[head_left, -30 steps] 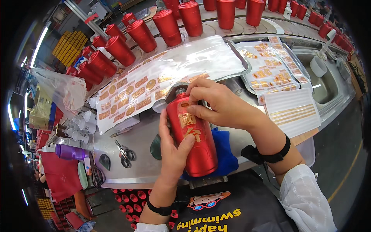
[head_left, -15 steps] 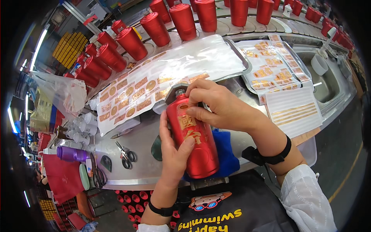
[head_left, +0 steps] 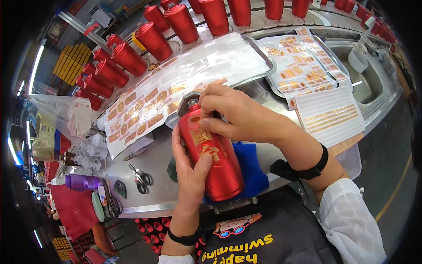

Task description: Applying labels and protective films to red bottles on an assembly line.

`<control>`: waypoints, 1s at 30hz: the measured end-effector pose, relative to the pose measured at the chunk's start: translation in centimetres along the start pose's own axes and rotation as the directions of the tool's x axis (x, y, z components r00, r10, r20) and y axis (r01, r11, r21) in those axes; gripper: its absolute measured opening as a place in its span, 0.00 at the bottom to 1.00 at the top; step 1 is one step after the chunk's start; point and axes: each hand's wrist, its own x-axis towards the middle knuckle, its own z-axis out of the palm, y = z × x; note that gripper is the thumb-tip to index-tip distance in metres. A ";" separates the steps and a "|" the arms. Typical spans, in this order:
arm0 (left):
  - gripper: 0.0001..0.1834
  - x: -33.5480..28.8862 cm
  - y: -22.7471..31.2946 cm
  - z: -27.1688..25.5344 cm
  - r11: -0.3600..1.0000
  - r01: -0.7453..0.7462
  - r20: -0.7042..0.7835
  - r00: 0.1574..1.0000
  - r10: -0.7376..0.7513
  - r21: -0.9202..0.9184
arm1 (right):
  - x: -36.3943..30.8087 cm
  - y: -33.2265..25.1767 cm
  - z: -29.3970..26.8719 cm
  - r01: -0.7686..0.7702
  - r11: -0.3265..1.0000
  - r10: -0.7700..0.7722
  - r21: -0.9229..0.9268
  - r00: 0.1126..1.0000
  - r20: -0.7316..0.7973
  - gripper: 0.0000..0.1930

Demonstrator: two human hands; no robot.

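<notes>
A glossy red bottle [head_left: 220,174] with gold lettering decals down its front lies tilted in front of me, neck pointing away. My left hand [head_left: 190,171] wraps its left side, with the thumb on the front below the lettering. Curled over the shoulder, my right hand [head_left: 231,112] has thumb and bent fingers close together at the small oval decal [head_left: 194,119] near the neck. Whether a bit of film is pinched there is hidden. A blue cloth [head_left: 251,165] lies under and beside the bottle. Behind the bare neck stands a dark angular holder [head_left: 188,97].
Beyond lies a white sheet of gold decals [head_left: 145,114]; another decal tray [head_left: 299,66] and a striped sheet [head_left: 332,116] are to the right, near a sink [head_left: 373,83]. Red bottles [head_left: 182,24] line the conveyor behind. Scissors [head_left: 141,179] and a purple cup [head_left: 83,181] are left.
The whole view has shifted slightly, so bottle and hands appear a little further left. My grip on the bottle and the right fingers' place near its neck look almost the same.
</notes>
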 end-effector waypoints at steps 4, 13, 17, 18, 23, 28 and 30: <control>0.49 -0.1 0.0 0.0 1.000 -0.004 -0.002 1.000 0.004 0.001 | -0.2 0.3 0.0 0.003 0.996 -0.012 -0.089 0.995 -0.103 0.08; 0.49 -0.1 -0.4 -0.1 0.997 -0.037 -0.030 0.999 0.039 0.074 | -5.8 -1.2 1.6 -0.458 0.836 0.492 0.302 0.869 -0.046 0.32; 0.48 -0.3 -0.2 0.3 1.000 0.011 -0.053 0.999 -0.010 0.028 | -6.3 -1.0 2.6 -0.489 0.781 0.532 0.388 0.847 -0.002 0.37; 0.48 -0.3 -0.2 0.3 0.999 -0.003 -0.058 0.998 0.005 0.043 | -6.2 -1.0 2.6 -0.487 0.781 0.530 0.391 0.848 -0.001 0.37; 0.48 0.0 0.1 0.7 1.000 -0.016 -0.069 0.998 0.014 -0.024 | -6.2 -0.8 2.7 -0.474 0.782 0.528 0.404 0.849 -0.027 0.35; 0.48 0.7 1.6 0.4 0.993 0.039 -0.060 0.998 -0.032 0.115 | -6.7 -0.1 2.8 -0.457 0.796 0.517 0.396 0.854 -0.054 0.31; 0.48 1.1 2.1 0.5 0.977 0.069 -0.068 0.996 -0.056 0.200 | -7.0 0.0 2.8 -0.469 0.785 0.518 0.403 0.855 -0.013 0.30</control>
